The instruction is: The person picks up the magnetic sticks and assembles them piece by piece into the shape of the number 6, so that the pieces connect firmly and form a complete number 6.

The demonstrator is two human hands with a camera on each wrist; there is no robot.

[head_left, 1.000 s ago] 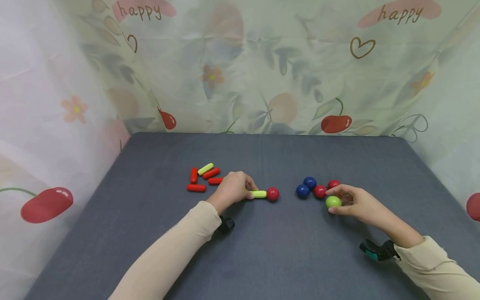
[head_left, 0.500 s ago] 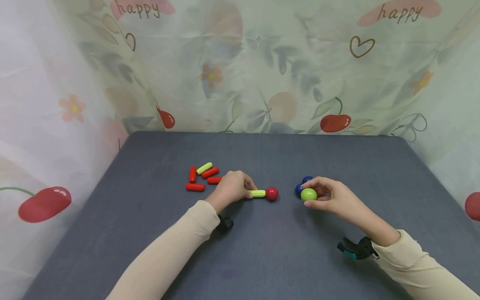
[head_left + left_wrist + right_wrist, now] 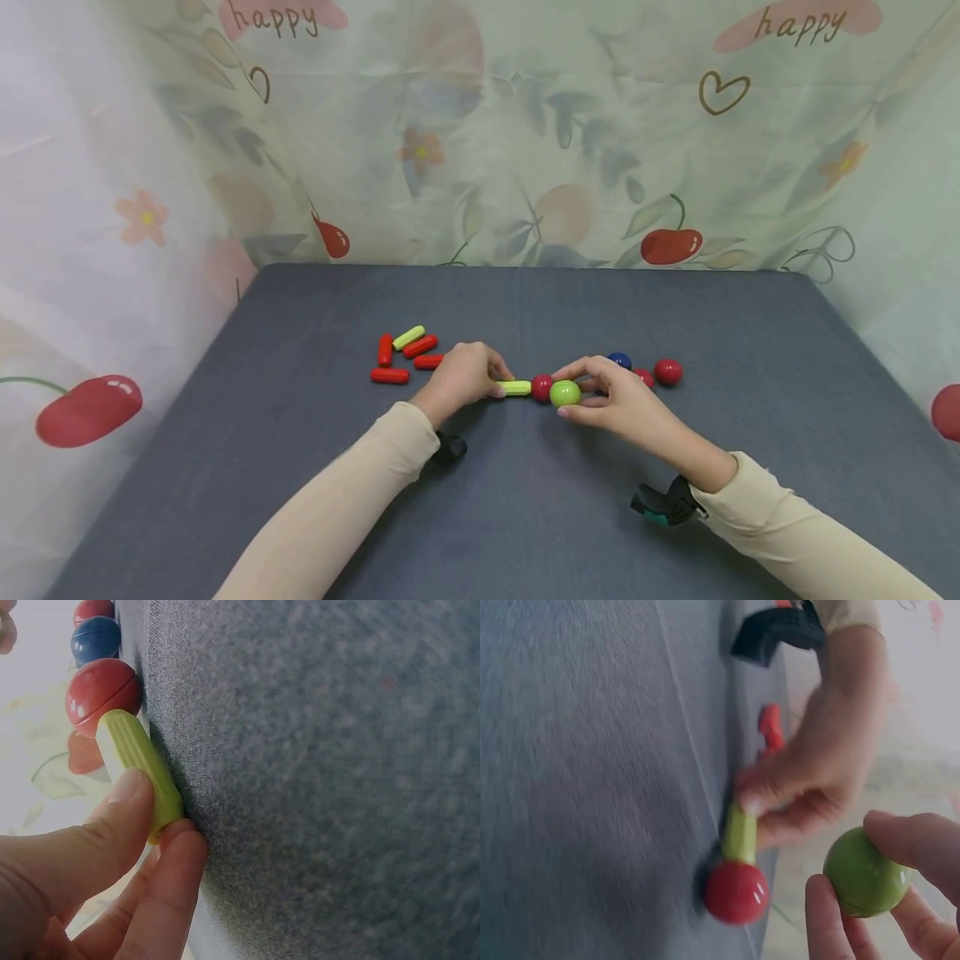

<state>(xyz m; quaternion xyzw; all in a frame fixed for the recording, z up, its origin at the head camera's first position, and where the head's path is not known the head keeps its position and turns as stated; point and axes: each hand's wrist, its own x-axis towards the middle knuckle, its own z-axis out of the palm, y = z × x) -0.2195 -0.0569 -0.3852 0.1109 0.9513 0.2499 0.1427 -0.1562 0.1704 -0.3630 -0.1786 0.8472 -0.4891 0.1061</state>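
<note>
My left hand (image 3: 465,373) pinches a yellow-green ridged stick (image 3: 516,388) between thumb and fingertips, low over the table. A red ball (image 3: 542,387) sits against the stick's right end; in the left wrist view ball (image 3: 101,694) and stick (image 3: 136,754) touch. In my right hand (image 3: 618,398) is a green ball (image 3: 566,393), held by the fingertips. From the head it overlaps the red ball's right side, while the right wrist view shows the green ball (image 3: 866,874) apart from the red ball (image 3: 736,894).
Left of my left hand lie several red sticks (image 3: 390,377) and another yellow-green stick (image 3: 408,337). Behind my right hand are a blue ball (image 3: 619,360), a partly hidden red ball (image 3: 643,377) and another red ball (image 3: 668,372). A grey cloth covers the table (image 3: 480,517).
My right hand has carried the green ball leftward, from beside the loose balls to the red ball at the stick's end. The left hand keeps its place and its hold.
</note>
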